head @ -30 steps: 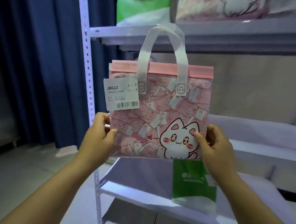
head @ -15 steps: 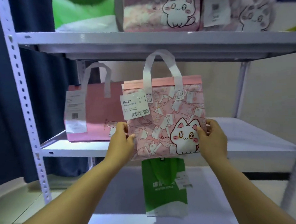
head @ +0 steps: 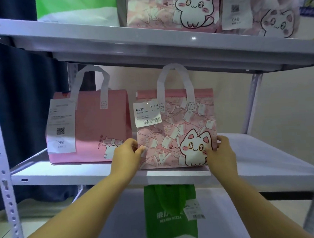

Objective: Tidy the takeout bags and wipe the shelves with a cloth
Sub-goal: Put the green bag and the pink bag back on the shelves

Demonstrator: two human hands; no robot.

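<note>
The cat-print takeout bag (head: 176, 129) stands upright at the front of the middle shelf (head: 65, 172), just beside a plain pink bag (head: 92, 126). Left hand (head: 126, 155) and right hand (head: 222, 152) have fingers clamped on its lower sides. Best slide it back squarely, label facing out, before letting go.

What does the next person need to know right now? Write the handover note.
Left hand and right hand: each grips a lower side of the pink banknote-print cat bag, upright on the grey middle shelf.
Beside it, apart: plain pink bag with white receipt.
Top shelf: more bags.
Below: green pizza bag.
No cloth in view.
Left: release bag, wipe shelves.
</note>
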